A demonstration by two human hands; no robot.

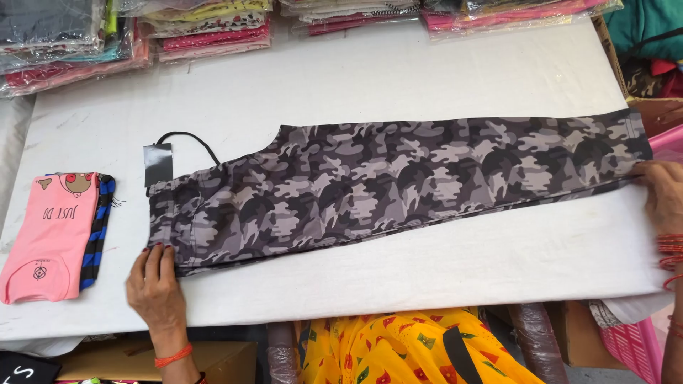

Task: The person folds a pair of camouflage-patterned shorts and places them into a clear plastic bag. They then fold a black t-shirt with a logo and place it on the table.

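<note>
The grey camouflage trousers [398, 185] lie folded lengthwise across your white surface [398, 78]. Your left hand [155, 281] presses its fingers flat and together on the waistband corner; your right hand [662, 195] rests on the leg hem, fingers clamped on nothing. A pink garment [46, 235] lies well left.

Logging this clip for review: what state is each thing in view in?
Camouflage trousers: folded lengthwise, flat on the white table.
Black tag: attached by cord.
Pink garment: folded, over a striped garment.
Left hand: pressing the waistband.
Right hand: at the hem.
</note>
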